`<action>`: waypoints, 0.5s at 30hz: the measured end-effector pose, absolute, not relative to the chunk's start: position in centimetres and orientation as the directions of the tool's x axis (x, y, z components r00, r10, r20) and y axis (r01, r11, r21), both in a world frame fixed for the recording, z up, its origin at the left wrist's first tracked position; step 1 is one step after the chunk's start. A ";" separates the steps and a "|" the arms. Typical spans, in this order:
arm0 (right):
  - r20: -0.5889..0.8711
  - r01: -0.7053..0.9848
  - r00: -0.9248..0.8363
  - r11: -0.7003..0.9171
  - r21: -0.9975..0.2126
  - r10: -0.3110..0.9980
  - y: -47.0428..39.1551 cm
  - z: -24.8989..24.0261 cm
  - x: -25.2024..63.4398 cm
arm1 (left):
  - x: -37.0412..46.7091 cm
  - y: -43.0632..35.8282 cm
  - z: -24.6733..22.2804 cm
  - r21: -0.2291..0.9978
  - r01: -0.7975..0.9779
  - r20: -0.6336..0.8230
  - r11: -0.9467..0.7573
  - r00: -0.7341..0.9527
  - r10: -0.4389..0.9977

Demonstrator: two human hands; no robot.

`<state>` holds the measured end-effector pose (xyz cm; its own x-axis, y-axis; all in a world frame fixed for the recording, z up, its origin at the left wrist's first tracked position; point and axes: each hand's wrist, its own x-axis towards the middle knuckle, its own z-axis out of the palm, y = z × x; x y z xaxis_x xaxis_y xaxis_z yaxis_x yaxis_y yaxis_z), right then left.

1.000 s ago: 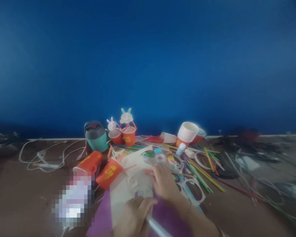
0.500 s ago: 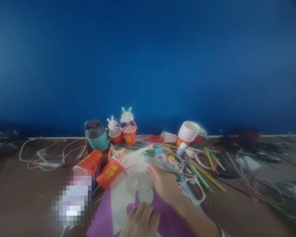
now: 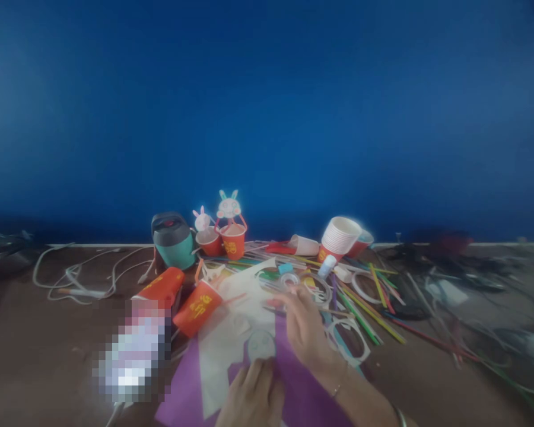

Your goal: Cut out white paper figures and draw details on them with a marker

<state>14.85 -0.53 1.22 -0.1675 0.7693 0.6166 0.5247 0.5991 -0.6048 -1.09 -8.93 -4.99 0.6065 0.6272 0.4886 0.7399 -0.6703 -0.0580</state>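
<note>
A smooth blue wall [image 3: 267, 118] backs the brown counter [image 3: 48, 350]. On the counter lies a purple paper sheet [image 3: 302, 385] with a white paper sheet [image 3: 216, 362] over part of it, probably giving the hands a flat surface to work on.

The right hand [image 3: 305, 326] is beside the sheets, fingers loosely curled; I cannot tell whether its fingertips pinch anything. The left hand [image 3: 251, 394] lies at the near edge of the cutout with bent fingers, likely steadying it; what is under them is hidden.

The teal flask with a dark-grey lid [image 3: 173, 242] is closed, so its contents are hidden. The stack of red-and-white paper cups [image 3: 339, 237] is nested, perhaps to save room. The upright red paper cup [image 3: 234, 245] holds a white rabbit-faced paper figure [image 3: 229, 206], its pink limbs reaching the rim. Smallest is the pale round paper cutout with a drawn face [image 3: 261, 344], on the sheets.
</note>
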 end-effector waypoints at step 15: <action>0.090 0.174 -0.277 0.143 -0.974 0.957 -1.6 1.3 13.6 | -1.1 -9.2 -4.9 -0.105 0.735 0.442 -0.670 0.638 0.630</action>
